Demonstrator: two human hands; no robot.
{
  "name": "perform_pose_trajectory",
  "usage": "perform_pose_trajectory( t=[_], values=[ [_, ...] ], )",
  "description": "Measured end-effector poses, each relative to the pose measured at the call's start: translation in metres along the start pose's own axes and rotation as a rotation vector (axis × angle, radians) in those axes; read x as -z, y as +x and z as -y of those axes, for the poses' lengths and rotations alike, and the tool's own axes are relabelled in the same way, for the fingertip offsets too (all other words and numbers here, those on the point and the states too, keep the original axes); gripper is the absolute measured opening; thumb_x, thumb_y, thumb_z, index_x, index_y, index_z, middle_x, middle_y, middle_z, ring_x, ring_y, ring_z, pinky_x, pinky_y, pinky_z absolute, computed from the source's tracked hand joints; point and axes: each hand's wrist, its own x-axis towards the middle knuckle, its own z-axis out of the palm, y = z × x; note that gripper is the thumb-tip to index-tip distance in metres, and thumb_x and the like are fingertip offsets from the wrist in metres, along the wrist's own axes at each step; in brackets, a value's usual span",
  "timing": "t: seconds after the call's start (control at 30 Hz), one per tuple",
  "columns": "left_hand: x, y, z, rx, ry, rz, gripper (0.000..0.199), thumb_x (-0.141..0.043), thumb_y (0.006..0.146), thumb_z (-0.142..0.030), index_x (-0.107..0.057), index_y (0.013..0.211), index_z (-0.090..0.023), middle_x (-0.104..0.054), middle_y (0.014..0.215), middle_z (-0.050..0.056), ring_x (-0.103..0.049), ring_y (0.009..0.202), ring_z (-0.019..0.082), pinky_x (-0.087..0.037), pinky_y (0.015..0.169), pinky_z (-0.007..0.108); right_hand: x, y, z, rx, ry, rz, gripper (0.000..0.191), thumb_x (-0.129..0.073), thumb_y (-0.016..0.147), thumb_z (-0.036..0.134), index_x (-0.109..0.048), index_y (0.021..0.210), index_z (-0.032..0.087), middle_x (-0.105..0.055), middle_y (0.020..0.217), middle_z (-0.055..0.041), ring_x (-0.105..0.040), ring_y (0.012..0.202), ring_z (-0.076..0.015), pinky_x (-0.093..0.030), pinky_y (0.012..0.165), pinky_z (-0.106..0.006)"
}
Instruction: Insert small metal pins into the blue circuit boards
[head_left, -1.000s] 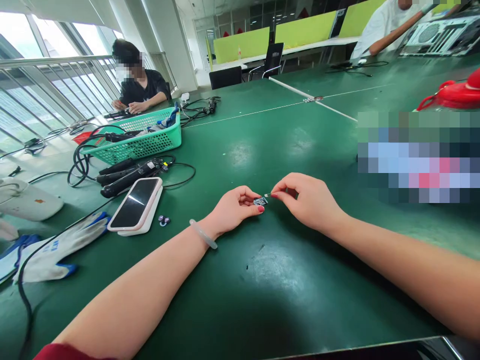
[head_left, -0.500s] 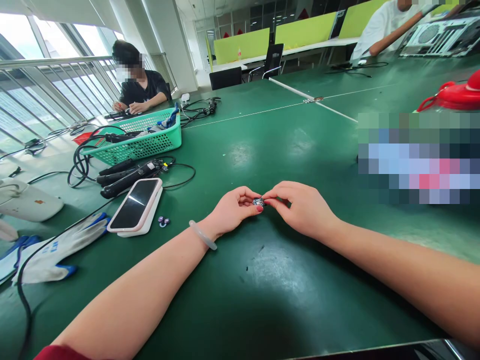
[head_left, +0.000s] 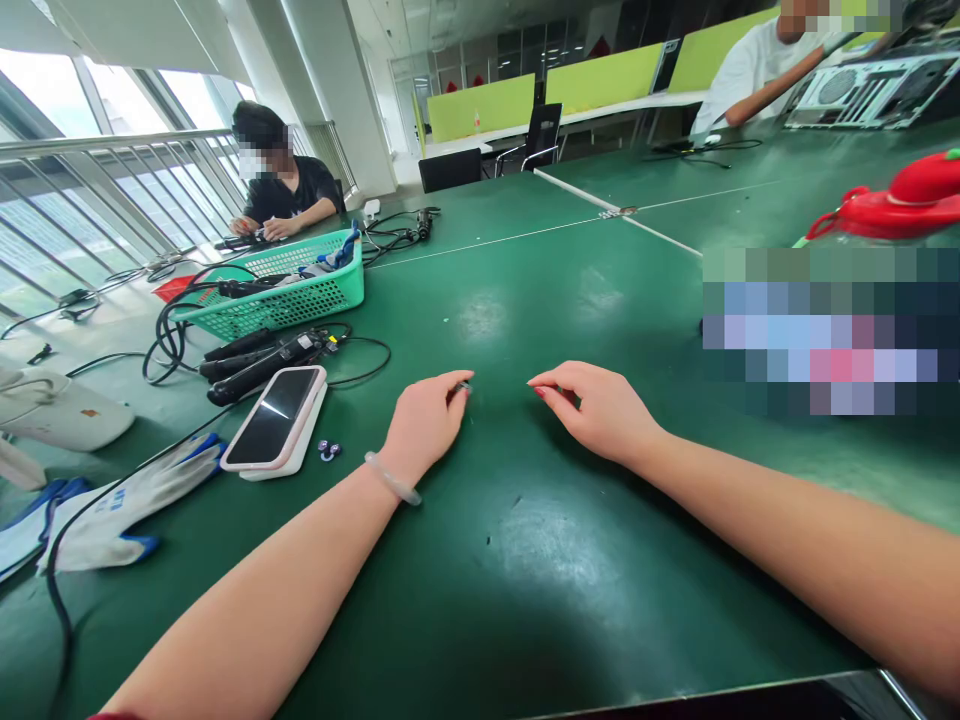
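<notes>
My left hand [head_left: 426, 425], with a pale bracelet on the wrist, is closed in a pinch just above the green table [head_left: 480, 320]. A small dark and silvery piece [head_left: 466, 387] shows at its thumb and fingertips, mostly covered by the fingers. To the right, apart from it, my right hand [head_left: 600, 410] has thumb and forefinger pressed together. Whatever it may hold is too small or hidden to make out. Left of my left hand, a few small shiny purplish parts [head_left: 328, 451] lie by a phone [head_left: 274, 420].
A green basket [head_left: 300, 297] with cables and tools stands at the back left, black-handled tools [head_left: 259, 365] before it. Work gloves [head_left: 127, 500] and a white container [head_left: 64, 410] lie left. A red-lidded bottle [head_left: 892, 205] stands right. Two people sit across the table.
My hands have come apart. The left has drawn off to the left with the small piece, while the right stays nearly in place. The view has tilted slightly.
</notes>
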Motion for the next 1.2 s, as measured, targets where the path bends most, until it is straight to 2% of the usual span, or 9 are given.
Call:
perform_pose_trajectory(
  t=[0.07, 0.13, 0.23, 0.4, 0.57, 0.73, 0.83, 1.2],
  values=[
    [0.013, 0.002, 0.008, 0.017, 0.379, -0.040, 0.037, -0.040, 0.087, -0.014, -0.062, 0.117, -0.015, -0.069, 0.092, 0.012, -0.063, 0.088, 0.024, -0.048, 0.081, 0.037, 0.002, 0.000, -0.001, -0.022, 0.003, 0.004, 0.022, -0.048, 0.089, 0.027, -0.069, 0.093, 0.020, -0.068, 0.083, -0.0024, -0.061, 0.072, -0.0151, -0.046, 0.067, -0.028],
    [0.025, 0.005, 0.015, 0.096, 0.653, -0.008, 0.040, -0.036, 0.082, -0.003, -0.064, 0.110, -0.009, -0.068, 0.087, 0.016, -0.063, 0.089, 0.028, -0.049, 0.076, 0.037, 0.002, 0.000, -0.003, -0.033, 0.000, 0.010, 0.022, -0.048, 0.089, 0.027, -0.069, 0.093, 0.020, -0.068, 0.083, -0.0026, -0.061, 0.073, -0.0155, -0.046, 0.067, -0.028],
    [0.036, 0.006, 0.019, 0.206, 0.804, 0.093, 0.035, -0.035, 0.077, 0.001, -0.068, 0.090, -0.005, -0.067, 0.086, 0.020, -0.064, 0.089, 0.030, -0.050, 0.073, 0.037, 0.002, 0.001, -0.004, -0.032, -0.013, 0.019, 0.023, -0.047, 0.088, 0.026, -0.069, 0.094, 0.020, -0.068, 0.082, -0.0030, -0.061, 0.074, -0.0160, -0.047, 0.067, -0.028],
    [0.035, 0.005, 0.019, 0.270, 0.798, 0.169, 0.034, -0.037, 0.076, 0.002, -0.069, 0.086, -0.005, -0.068, 0.087, 0.021, -0.065, 0.089, 0.028, -0.051, 0.076, 0.035, 0.002, 0.000, -0.003, -0.024, -0.020, 0.030, 0.024, -0.046, 0.089, 0.025, -0.069, 0.094, 0.021, -0.069, 0.085, -0.0032, -0.062, 0.076, -0.0163, -0.047, 0.070, -0.029],
    [0.035, 0.007, 0.030, 0.219, 0.721, 0.115, 0.032, -0.040, 0.080, -0.006, -0.070, 0.092, -0.008, -0.066, 0.097, 0.020, -0.061, 0.098, 0.031, -0.049, 0.081, 0.037, 0.005, 0.001, -0.003, -0.044, -0.021, 0.048, 0.025, -0.045, 0.089, 0.023, -0.068, 0.095, 0.020, -0.069, 0.089, -0.0039, -0.062, 0.081, -0.0168, -0.048, 0.073, -0.030],
    [0.031, 0.011, 0.047, 0.195, 0.580, 0.124, 0.034, -0.040, 0.083, -0.009, -0.067, 0.103, -0.010, -0.067, 0.096, 0.018, -0.064, 0.093, 0.026, -0.047, 0.086, 0.034, 0.005, 0.002, -0.007, -0.055, -0.011, 0.073, 0.025, -0.045, 0.089, 0.023, -0.068, 0.096, 0.020, -0.069, 0.091, -0.0036, -0.062, 0.083, -0.0170, -0.048, 0.076, -0.032],
    [0.029, 0.013, 0.052, 0.195, 0.569, 0.100, 0.032, -0.042, 0.085, -0.015, -0.065, 0.106, -0.010, -0.068, 0.099, 0.018, -0.063, 0.094, 0.028, -0.046, 0.085, 0.036, 0.004, 0.001, -0.007, -0.050, -0.005, 0.082, 0.025, -0.045, 0.089, 0.023, -0.068, 0.096, 0.020, -0.069, 0.091, -0.0035, -0.062, 0.084, -0.0168, -0.048, 0.076, -0.032],
    [0.027, 0.011, 0.048, 0.199, 0.630, 0.057, 0.029, -0.038, 0.089, -0.022, -0.062, 0.098, -0.009, -0.067, 0.087, 0.018, -0.061, 0.088, 0.030, -0.043, 0.078, 0.037, 0.004, 0.001, -0.008, -0.057, -0.006, 0.097, 0.024, -0.045, 0.089, 0.023, -0.068, 0.096, 0.020, -0.069, 0.093, -0.0038, -0.063, 0.085, -0.0174, -0.049, 0.078, -0.033]
  ],
)
